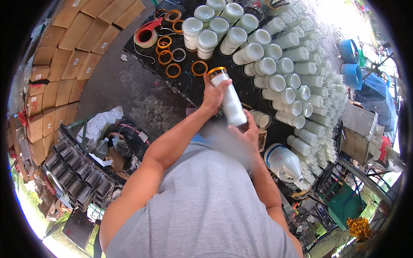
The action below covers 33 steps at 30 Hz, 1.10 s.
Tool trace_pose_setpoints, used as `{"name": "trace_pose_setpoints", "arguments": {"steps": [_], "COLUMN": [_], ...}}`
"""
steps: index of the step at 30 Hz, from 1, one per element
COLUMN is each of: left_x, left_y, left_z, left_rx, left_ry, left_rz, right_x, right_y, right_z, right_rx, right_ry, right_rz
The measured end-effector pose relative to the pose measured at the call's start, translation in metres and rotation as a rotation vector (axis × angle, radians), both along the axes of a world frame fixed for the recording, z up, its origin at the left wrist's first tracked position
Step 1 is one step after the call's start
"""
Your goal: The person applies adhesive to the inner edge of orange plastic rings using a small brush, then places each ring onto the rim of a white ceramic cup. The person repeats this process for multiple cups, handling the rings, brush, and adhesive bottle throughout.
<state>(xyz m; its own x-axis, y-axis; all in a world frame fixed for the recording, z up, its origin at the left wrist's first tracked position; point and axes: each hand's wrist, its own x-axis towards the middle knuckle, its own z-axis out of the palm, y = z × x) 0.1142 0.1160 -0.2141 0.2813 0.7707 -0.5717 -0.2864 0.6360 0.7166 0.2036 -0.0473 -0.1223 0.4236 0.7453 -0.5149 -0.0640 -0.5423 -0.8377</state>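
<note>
Between my two hands a tall glass jar [232, 102], filled with something white and wax-like, is tilted, with a gold ring [217, 72] around its top end. My left hand [212, 96] wraps its upper part, thumb across the glass. My right hand [248, 134] closes around the lower end; blur partly covers its fingers. Just beyond my left hand, a loose gold ring [199, 68] lies on the black table [189, 88]. More gold rings [173, 70] and a silver-grey ring [179, 54] lie farther left. A short glass [261, 119] stands beside my right hand.
Rows of white-filled glass jars [275, 83] crowd the table's right side. A tape dispenser [146, 36] sits at its far left corner. A white plastic jug [284, 163] lies right of my right forearm. Stacked cardboard boxes [72, 64] and dark tubes [75, 172] stand at left.
</note>
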Motion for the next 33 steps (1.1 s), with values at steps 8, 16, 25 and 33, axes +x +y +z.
{"name": "trace_pose_setpoints", "arguments": {"steps": [8,16,25,33], "left_x": [0.043,0.013,0.006,0.009], "left_y": [0.049,0.043,0.033,0.034], "left_z": [-0.065,-0.074,-0.085,-0.091], "left_rx": [-0.494,-0.691,-0.424,-0.404], "left_ry": [-0.699,-0.535,-0.638,-0.572], "left_rz": [0.134,0.079,0.242,0.342], "right_x": [0.033,0.034,0.020,0.004], "right_y": [0.122,0.206,0.223,0.227], "right_z": [0.024,0.014,-0.007,-0.016], "right_rx": [-0.045,-0.202,-0.199,-0.157], "right_ry": [-0.797,-0.927,-0.811,-0.830], "right_rz": [0.303,0.404,0.181,0.014]}}
